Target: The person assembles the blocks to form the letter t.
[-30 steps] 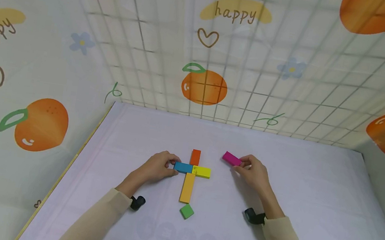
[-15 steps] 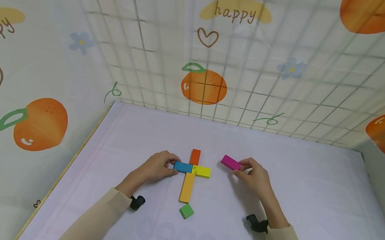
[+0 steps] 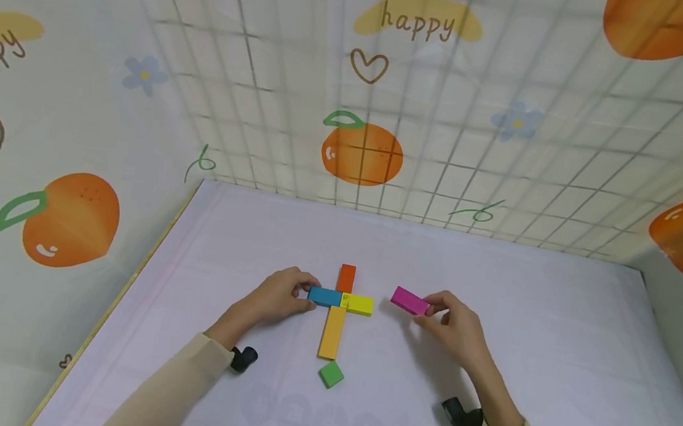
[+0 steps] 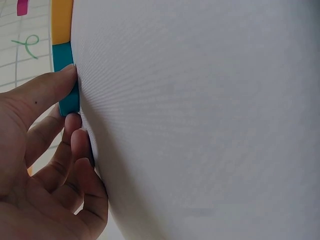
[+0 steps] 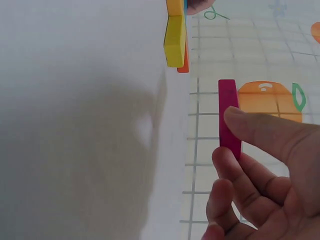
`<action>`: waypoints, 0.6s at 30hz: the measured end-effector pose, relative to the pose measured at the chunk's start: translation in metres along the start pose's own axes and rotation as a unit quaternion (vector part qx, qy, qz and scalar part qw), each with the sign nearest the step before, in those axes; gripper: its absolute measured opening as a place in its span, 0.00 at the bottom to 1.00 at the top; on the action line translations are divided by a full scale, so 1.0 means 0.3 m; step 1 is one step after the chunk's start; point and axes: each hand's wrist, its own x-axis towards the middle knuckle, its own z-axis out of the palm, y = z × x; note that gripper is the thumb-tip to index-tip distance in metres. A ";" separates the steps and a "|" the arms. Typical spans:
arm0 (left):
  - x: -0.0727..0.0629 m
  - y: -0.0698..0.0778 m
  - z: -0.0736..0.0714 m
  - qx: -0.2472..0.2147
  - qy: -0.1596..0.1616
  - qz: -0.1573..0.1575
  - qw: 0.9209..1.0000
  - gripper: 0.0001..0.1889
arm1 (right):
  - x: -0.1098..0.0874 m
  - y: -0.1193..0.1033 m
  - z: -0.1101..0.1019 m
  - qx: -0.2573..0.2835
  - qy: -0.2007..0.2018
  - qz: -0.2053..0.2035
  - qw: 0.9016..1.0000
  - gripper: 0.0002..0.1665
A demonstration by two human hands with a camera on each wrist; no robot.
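My left hand [image 3: 277, 297] grips the outer end of a blue block [image 3: 325, 297] between thumb and fingers; in the left wrist view the thumb lies across that block [image 4: 64, 57]. A yellow block [image 3: 359, 305] adjoins the blue one on its right. An orange-red block [image 3: 346, 278] extends behind them, and a longer amber block [image 3: 331, 333] runs toward me, making a cross. To the right, my right hand [image 3: 455, 327] pinches a magenta block [image 3: 411, 301] by its right end. The right wrist view shows this magenta block [image 5: 229, 95] held above the table, apart from the yellow block [image 5: 175, 42].
A green block [image 3: 331, 374] lies turned like a diamond just in front of the amber block. The white tabletop [image 3: 562, 334] meets a curtain printed with oranges [image 3: 362, 154] at the back and sides.
My right hand has drawn the magenta block toward me, and the forearm has shifted nearer and slightly right. The left hand and the joined blocks stay where they were.
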 end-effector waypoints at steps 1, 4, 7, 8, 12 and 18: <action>0.000 0.000 0.000 -0.001 0.000 0.000 1.000 0.19 | -0.006 0.000 -0.001 -0.002 -0.001 -0.002 1.000 0.20; 0.001 -0.002 0.001 -0.003 -0.001 0.001 1.000 0.19 | -0.024 -0.004 -0.002 -0.004 -0.003 -0.003 1.000 0.21; 0.002 -0.006 0.003 -0.003 -0.002 0.003 1.000 0.19 | -0.043 -0.007 0.000 -0.006 -0.007 -0.003 1.000 0.21; 0.002 -0.007 0.003 -0.003 -0.002 0.004 1.000 0.19 | -0.049 -0.007 0.001 -0.005 -0.008 -0.004 1.000 0.21; 0.002 -0.006 0.000 -0.004 0.000 0.007 1.000 0.19 | -0.077 -0.014 0.003 -0.001 -0.010 -0.009 1.000 0.20; 0.002 -0.006 0.000 -0.006 0.002 0.009 1.000 0.18 | -0.114 -0.023 0.004 0.006 -0.018 -0.023 1.000 0.19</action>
